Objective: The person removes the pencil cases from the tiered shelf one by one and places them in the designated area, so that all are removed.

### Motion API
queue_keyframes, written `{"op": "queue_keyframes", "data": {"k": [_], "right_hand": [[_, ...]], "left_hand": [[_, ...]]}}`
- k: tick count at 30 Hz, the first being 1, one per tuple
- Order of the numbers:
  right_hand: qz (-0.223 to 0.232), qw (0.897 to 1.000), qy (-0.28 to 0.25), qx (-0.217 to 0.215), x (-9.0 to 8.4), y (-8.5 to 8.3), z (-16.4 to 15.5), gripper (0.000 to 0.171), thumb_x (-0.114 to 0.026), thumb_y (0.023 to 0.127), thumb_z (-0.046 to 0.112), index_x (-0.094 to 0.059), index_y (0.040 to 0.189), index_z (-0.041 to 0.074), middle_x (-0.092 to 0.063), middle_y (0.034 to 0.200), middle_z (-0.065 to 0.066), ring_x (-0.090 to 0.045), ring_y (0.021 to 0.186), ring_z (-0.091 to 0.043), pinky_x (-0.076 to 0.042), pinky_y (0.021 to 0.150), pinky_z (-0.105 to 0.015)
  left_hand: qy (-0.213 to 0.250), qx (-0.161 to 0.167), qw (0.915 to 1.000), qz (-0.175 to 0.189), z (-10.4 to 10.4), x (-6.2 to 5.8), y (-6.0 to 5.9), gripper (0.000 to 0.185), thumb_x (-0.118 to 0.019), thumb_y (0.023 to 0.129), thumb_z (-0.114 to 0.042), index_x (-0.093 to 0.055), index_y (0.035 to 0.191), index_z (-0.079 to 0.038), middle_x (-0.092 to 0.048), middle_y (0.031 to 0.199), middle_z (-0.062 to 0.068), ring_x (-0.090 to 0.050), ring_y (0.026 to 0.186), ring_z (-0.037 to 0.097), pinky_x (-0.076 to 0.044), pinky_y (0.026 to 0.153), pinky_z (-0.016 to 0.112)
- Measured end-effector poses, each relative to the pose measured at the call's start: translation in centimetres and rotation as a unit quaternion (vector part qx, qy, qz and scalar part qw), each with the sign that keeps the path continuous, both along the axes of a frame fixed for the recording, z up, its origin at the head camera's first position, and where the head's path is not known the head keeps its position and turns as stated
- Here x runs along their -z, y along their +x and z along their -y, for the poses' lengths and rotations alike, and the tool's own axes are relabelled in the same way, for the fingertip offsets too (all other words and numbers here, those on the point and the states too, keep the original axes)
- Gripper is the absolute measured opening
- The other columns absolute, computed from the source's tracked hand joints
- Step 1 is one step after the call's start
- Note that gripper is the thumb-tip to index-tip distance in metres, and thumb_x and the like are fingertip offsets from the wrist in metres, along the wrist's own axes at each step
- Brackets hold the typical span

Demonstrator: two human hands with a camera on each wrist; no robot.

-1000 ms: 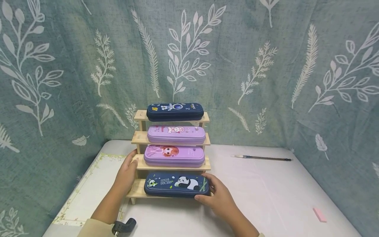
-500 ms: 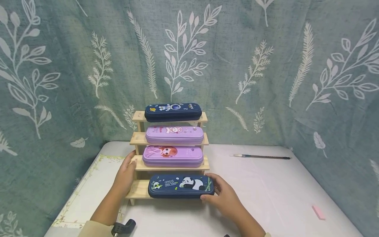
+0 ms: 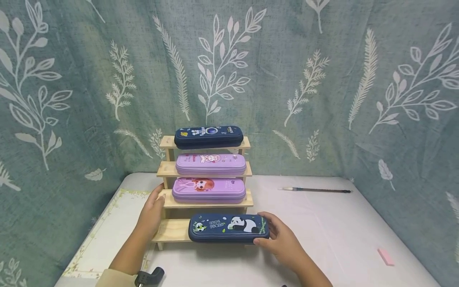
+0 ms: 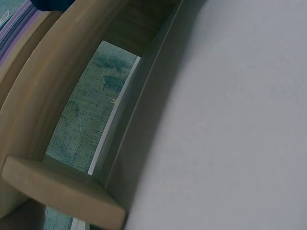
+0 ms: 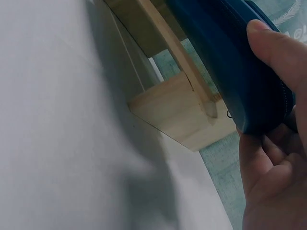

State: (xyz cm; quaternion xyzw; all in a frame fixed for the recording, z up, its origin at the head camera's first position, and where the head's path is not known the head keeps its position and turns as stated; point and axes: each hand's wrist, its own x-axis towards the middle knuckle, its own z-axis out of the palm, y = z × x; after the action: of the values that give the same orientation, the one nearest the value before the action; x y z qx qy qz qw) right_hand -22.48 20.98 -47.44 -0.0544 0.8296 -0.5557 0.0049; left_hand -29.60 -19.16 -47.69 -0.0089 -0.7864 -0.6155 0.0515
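Rightward along the bottom step went the panda pencil case, compared with a second before; its right end now stuck out past the edge of the wooden rack while bare wood showed on the step to its left. My right hand had it by that right end, fingers curled over the top and the thumb beneath (the right wrist view showed the dark blue shell clamped against the palm). By my reading the case was being drawn off the rack, not settled onto it, since part of it already hung beyond the step.

My left hand lay flat against the rack's left side at the second step, fingers fairly straight, steadying the frame and gripping nothing. It had not shifted.

Above, three cases sat untouched: a purple one with a girl, a lilac one, and a navy astronaut one on top. On the worktop lay a brush well apart to the right, and a pink eraser near the front corner.
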Motion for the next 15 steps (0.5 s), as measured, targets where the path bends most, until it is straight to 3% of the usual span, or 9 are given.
{"op": "queue_keyframes", "data": {"k": [11,15], "right_hand": [[0.018,0.998,-0.061,-0.014,-0.1,0.3,-2.7,0.085,-0.092,0.077,0.018,-0.049,0.151,0.012,-0.048,0.160,-0.017,-0.046,0.149,-0.033,-0.050,0.108,-0.026],[0.025,0.998,-0.058,-0.004,-0.2,0.4,-3.5,0.086,-0.092,0.077,0.020,-0.049,0.151,0.013,-0.044,0.162,-0.017,-0.042,0.151,-0.033,-0.050,0.108,-0.026]], "left_hand": [[-0.004,-0.001,1.0000,0.005,0.1,0.0,0.0,0.055,-0.028,0.113,-0.030,-0.022,0.168,-0.026,-0.021,0.175,0.002,-0.013,0.163,0.031,-0.009,0.131,0.059],[-0.001,0.003,1.0000,0.006,0.0,0.0,0.1,0.055,-0.027,0.114,-0.030,-0.021,0.169,-0.027,-0.020,0.175,0.002,-0.014,0.163,0.032,-0.010,0.131,0.059]]}}
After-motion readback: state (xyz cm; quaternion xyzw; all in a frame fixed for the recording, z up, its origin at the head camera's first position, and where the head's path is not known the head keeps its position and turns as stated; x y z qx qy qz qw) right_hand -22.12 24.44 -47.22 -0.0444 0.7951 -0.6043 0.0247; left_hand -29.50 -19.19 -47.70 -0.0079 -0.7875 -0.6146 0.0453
